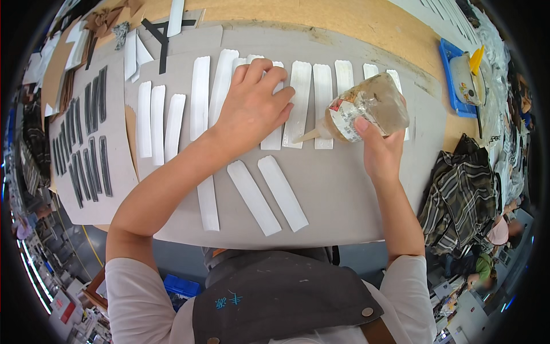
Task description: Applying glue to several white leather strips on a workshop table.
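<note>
My right hand grips a cloudy plastic squeeze bottle with a worn label. The bottle is tilted, and its narrow nozzle points left, with the tip at the lower end of a white strip that looks wet there. My left hand is over the row of white strips, its fingers bent and partly apart. It covers the middle of several strips, and I cannot see whether it pinches one. Nearer to me, two loose white strips lie slanted on the grey board.
Three white strips lie to the left. Farther left, several dark grey strips rest on another board. Black strips lie at the back. On the right are a blue tray with a tub and plaid fabric. People sit beyond.
</note>
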Demonstrator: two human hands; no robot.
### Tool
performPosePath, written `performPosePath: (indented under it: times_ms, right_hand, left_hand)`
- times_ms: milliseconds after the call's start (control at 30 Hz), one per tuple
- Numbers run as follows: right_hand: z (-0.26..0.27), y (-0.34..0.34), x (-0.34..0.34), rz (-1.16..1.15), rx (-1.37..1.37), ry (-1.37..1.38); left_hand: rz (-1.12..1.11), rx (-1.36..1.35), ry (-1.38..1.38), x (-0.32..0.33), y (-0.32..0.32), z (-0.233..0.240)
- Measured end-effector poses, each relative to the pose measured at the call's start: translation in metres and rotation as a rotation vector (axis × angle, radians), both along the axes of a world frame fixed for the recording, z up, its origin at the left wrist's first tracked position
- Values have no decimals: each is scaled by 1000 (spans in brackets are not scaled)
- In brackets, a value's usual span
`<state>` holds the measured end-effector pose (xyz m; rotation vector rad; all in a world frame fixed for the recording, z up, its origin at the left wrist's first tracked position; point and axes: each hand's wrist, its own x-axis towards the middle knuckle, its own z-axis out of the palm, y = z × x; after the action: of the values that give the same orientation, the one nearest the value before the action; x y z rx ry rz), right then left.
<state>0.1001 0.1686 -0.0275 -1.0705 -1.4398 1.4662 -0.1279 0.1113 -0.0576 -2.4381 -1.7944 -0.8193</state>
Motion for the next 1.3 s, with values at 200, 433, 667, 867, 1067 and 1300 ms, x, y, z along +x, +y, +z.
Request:
performPosePath:
  times_ms: [200,433,667,867,1067,1300]
  right_hand:
    - [3,-1,4,-45,29,30]
    - [5,-8,12,-20,20,15]
    - [1,-10,1,-63,11,36]
    - [2,-8,5,-78,22,53]
    - [2,-11,6,-60,45,36]
    - [4,-8,5,-61,24,38]
  left_hand:
    - [42,-10,19,4,-1,0]
    - [66,-11,22,6,-1,0]
    - [83,-19,38,9,-1,1]
    - [89,-4,34,10,0,0]
    - [95,-7,36,11,1,1]
    - [124,-112,-174,0,13,4]
